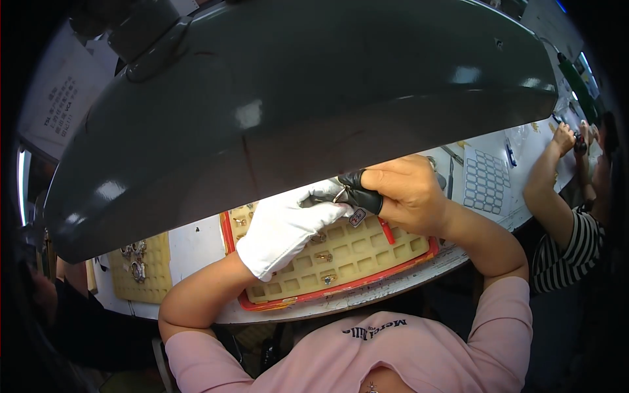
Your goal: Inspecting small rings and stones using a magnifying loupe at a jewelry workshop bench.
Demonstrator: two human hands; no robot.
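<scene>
My left hand (285, 226), in a white glove, is closed with thumb and finger around a small shiny metal piece that looks like a ring (340, 194). A small paper tag (357, 217) hangs just below the fingertips. My bare right hand (409, 193) meets it from the right, fingers curled. Glossy black material (364, 194) covers or fills its fingertips; whether it is finger covers or a held tool, I cannot tell. Under both hands lies a red tray (308, 302) with a cream slotted insert, several rings (324, 257) and a red pen-like stick (386, 230).
A big dark lamp hood (314, 98) spans the view above my hands. At left sits a cream tray (145, 275) with jewellery. To the right are a sheet of labels (486, 181), tweezers (451, 177), a blue pen (511, 152) and another person's arm (545, 177).
</scene>
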